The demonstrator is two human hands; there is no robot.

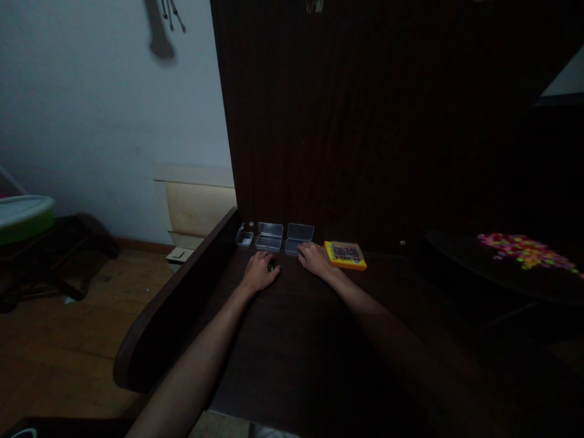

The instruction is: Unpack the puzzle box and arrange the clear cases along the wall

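My left hand (259, 272) rests low over the dark wooden surface, fingers curled and thumb apart. A small dark item with yellowish glints (272, 265) shows between its thumb and forefinger; its kind is too small to tell. My right hand (314, 259) is closed, its fingertips at the front part of a clear plastic box (300, 232) with a raised lid. Whatever those fingers hold, if anything, is hidden. A second clear box (269, 237) lies opened just beyond my left hand, and a smaller clear box (244, 238) sits left of it.
A yellow case (347, 255) with a see-through top lies right of my right hand. Dark panels rise at the back (365, 134) and along the left edge (177, 304). Several bright, colourful small pieces (529, 251) lie on a dark surface at far right.
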